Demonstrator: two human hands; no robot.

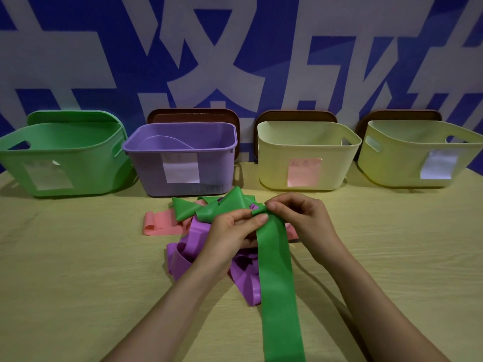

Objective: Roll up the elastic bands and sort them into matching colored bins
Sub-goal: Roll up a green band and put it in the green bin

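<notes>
A long green elastic band (277, 270) runs from the bottom edge up to my hands, where its top end is curled into a small roll. My left hand (230, 236) and my right hand (300, 218) both pinch that rolled end. Behind them more folded green band (209, 207) lies crumpled. Beneath my hands a purple band (188, 249) sits in a heap, and a pink band (162, 223) lies flat to its left. Along the back stand a green bin (86, 178), a purple bin (214, 163) and two pale yellow bins (332, 163) (392, 165).
Each bin carries a paper label on its front; the third bin's label is pink. Brown lids lean against the wall behind three bins, a green one behind the green bin. The yellow tabletop (78, 257) spreads left and right of the band pile.
</notes>
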